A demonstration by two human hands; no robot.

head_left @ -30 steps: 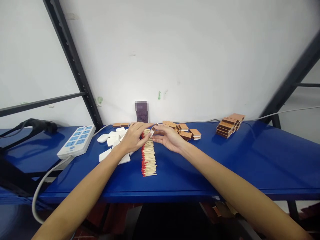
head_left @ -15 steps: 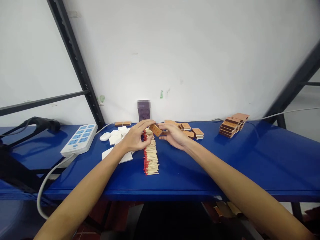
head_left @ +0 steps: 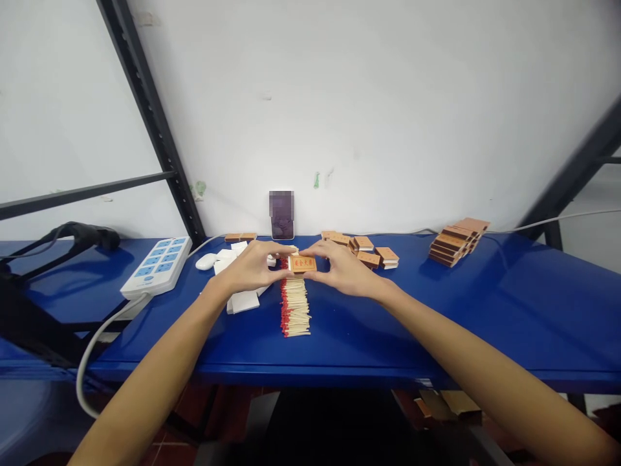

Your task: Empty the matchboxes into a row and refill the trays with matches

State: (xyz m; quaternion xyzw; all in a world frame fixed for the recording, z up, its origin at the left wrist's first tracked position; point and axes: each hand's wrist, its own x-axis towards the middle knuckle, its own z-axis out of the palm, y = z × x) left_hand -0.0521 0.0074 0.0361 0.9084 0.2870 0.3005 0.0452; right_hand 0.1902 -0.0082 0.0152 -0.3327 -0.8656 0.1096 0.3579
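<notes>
White wall [head_left: 388, 116] behind blue tabletop [head_left: 388, 330]. Matchbox [head_left: 303, 263] held over far part of match row [head_left: 295, 307], long axis crosswise to it. Left hand [head_left: 252, 264] pinches its left end, right hand [head_left: 345, 270] its right, thumbs opposing fingers; neither nearer.

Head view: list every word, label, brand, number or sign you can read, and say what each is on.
"安全火柴": held matchbox; the last two characters are less sharp, so that is my best reading.
Loose matchboxes: printed marks, too small to read.
Stacked matchboxes: any print is too small to read.
Power strip: marks on its blue panels, too small to read.
Upright dark-screened device: partly pixelated, nothing readable.
</notes>
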